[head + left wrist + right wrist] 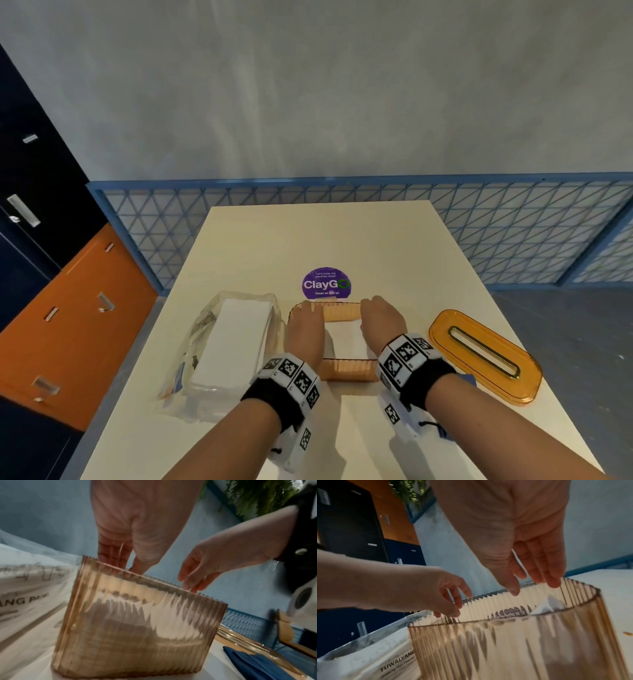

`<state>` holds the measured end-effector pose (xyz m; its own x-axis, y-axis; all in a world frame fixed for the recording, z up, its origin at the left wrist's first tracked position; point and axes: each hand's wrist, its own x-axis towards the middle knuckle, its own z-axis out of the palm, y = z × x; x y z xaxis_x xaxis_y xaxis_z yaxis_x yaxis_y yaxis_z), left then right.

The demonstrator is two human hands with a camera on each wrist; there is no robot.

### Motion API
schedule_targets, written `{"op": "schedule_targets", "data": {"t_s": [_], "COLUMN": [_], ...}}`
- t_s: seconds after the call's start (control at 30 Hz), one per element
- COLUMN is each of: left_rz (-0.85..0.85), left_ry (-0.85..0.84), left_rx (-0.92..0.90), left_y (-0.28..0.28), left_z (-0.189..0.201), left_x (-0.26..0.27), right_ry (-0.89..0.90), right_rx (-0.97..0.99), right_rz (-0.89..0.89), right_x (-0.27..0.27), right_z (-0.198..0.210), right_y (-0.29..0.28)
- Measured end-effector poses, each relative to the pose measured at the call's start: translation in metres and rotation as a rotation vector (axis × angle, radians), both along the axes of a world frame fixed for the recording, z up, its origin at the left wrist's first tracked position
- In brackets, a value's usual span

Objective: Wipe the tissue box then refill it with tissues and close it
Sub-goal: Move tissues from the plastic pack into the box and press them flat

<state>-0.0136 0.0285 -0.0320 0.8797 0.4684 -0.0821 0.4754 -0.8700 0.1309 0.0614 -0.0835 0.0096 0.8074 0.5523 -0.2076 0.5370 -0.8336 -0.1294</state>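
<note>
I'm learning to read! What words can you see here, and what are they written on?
"ClayGo", then "Clean as you go": purple round sticker on the table; its top line is too small to read.
"TUWALYANG": tissue pack, partly cut off; the line below is blurred.
Wrist bands: only square codes, no words.

Head cam overhead; wrist cams close.

**Cream table and what rests on it**

The cream table (pixel 342 240) carries an open amber ribbed tissue box (pixel 346 370) at its centre. At 9 o'clock, just beside it, lies a clear plastic pack of white tissues (pixel 236 342). At 3 o'clock, apart from the box, rests the amber slotted lid (pixel 484 354). A purple round ClayGo sticker (pixel 326 283) sits at 12 o'clock. A blue cloth (pixel 254 665) lies beside the lid.
</note>
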Motion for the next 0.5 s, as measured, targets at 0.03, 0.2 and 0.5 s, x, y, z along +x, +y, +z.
{"op": "schedule_targets", "data": {"t_s": [0.03,0.2,0.5], "left_rz": [-0.009,-0.061,-0.002], "left_ry": [0.043,0.267,-0.009], "left_rx": [-0.026,-0.175,-0.415], "left_y": [0.0,0.004,0.015], "left_z": [-0.001,-0.007,0.011], "left_x": [0.002,0.01,0.002], "right_ry": [-0.003,0.195,0.176], "right_rx": [-0.022,-0.193,-0.1], "right_rz": [0.031,0.1,0.124], "right_x": [0.001,0.013,0.017], "right_z": [-0.002,-0.018,-0.011], "right_y": [0.0,0.005,0.002]}}
